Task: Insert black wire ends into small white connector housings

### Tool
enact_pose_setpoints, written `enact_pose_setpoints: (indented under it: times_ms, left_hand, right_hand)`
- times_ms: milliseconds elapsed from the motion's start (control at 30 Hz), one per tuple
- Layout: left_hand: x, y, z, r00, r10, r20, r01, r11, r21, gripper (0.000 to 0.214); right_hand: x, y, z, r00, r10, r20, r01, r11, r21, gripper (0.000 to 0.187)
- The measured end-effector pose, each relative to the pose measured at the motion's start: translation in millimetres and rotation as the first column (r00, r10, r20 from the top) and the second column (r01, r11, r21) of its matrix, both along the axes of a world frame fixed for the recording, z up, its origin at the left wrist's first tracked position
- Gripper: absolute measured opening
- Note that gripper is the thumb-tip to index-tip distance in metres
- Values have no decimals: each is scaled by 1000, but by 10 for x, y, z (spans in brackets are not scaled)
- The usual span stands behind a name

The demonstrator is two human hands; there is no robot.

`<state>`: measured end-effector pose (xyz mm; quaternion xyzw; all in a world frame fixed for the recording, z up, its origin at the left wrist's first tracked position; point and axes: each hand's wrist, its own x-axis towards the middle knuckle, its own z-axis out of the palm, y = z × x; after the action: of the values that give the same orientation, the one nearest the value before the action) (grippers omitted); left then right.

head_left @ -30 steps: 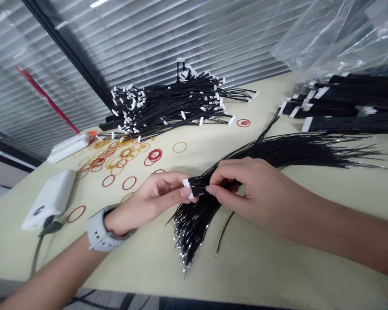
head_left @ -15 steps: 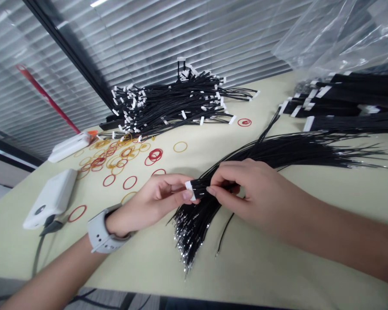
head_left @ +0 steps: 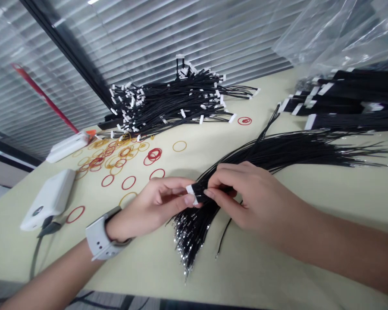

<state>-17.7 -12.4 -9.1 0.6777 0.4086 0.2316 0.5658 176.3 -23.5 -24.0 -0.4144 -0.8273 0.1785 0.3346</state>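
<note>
My left hand (head_left: 155,204), with a grey watch band on its wrist, pinches a white connector (head_left: 192,194) between thumb and fingers. Black wires run out of the connector toward my right hand (head_left: 242,196). The thumb and forefinger of that hand are closed on a black wire close behind the connector; the fingertips hide part of it. Beneath both hands lies a thick bundle of black wires (head_left: 268,153), its loose metal-tipped ends fanned out at the front and at the right. A single wire (head_left: 224,237) hangs off below my right hand.
Red and yellow rubber bands (head_left: 116,157) lie scattered at the left. Near them are a white power bank (head_left: 50,200) with a cable and another white device (head_left: 67,146). A pile of finished-looking wire harnesses (head_left: 174,101) is at the back, wrapped bundles (head_left: 349,103) and clear plastic (head_left: 339,34) at right.
My right fingertips have shifted slightly left, closer to the connector. My left hand still holds the connector, which has dropped a little in view.
</note>
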Motion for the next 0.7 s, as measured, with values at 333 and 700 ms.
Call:
enact_pose_setpoints:
  times_ms: [333,700]
  left_hand:
    - [4,6,31,1000,-5,-13,4,1000,-18,14]
    - [31,23,44,999,19,47,-17,999,-41,11]
  right_hand:
    - [14,28,10,1000,23,7,-23,999,-41,18]
    - [6,7,51,1000,1,25,0,999,-50,17]
